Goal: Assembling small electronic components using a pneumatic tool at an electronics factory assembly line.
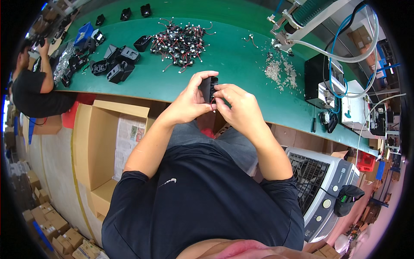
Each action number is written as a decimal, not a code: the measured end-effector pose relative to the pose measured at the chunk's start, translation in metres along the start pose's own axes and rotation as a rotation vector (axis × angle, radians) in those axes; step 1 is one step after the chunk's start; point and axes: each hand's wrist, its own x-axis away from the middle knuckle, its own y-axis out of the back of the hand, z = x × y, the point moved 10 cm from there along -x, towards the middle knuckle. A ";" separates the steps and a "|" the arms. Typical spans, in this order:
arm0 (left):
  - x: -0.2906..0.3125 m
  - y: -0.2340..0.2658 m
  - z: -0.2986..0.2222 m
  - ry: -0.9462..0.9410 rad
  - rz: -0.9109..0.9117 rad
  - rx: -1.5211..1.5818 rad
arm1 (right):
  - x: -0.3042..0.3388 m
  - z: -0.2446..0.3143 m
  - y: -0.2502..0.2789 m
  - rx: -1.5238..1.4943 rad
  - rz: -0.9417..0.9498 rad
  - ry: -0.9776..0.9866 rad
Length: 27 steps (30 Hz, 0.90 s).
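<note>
In front of my body, just off the bench's near edge, my left hand [188, 102] is closed around a black plastic housing [207, 88], its hollow side turned toward the right. The fingers of my right hand [239, 105] are pinched together at that open side. A short red wire lead [212, 102] with a small white connector shows at these fingertips, by my left thumb. What sits deeper in the housing is hidden by my fingers. Beyond my hands, a tangled heap of red and black wire leads with white connectors [180, 43] lies on the green bench [235, 56].
Several black housings [116, 60] lie at the left, near a blue bin [83, 33]. Small pale parts [278, 71] are scattered at the right, beneath a press machine [286, 36]. An open cardboard box [92, 146] and an air cooler [317, 185] flank me. Another person [36, 86] works at far left.
</note>
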 end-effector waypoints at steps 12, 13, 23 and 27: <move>-0.019 0.003 -0.039 -0.300 -0.107 -0.935 | -0.011 0.005 -0.001 0.311 -0.026 0.055; -0.022 0.002 -0.041 -0.353 -0.092 -0.915 | -0.012 0.005 0.000 0.317 -0.031 0.052; -0.076 0.006 -0.036 -0.428 -0.004 -0.921 | -0.022 -0.036 0.017 0.383 -0.046 -0.206; -0.073 0.002 -0.032 -0.537 0.025 -1.010 | -0.025 0.051 0.141 0.452 -0.639 0.233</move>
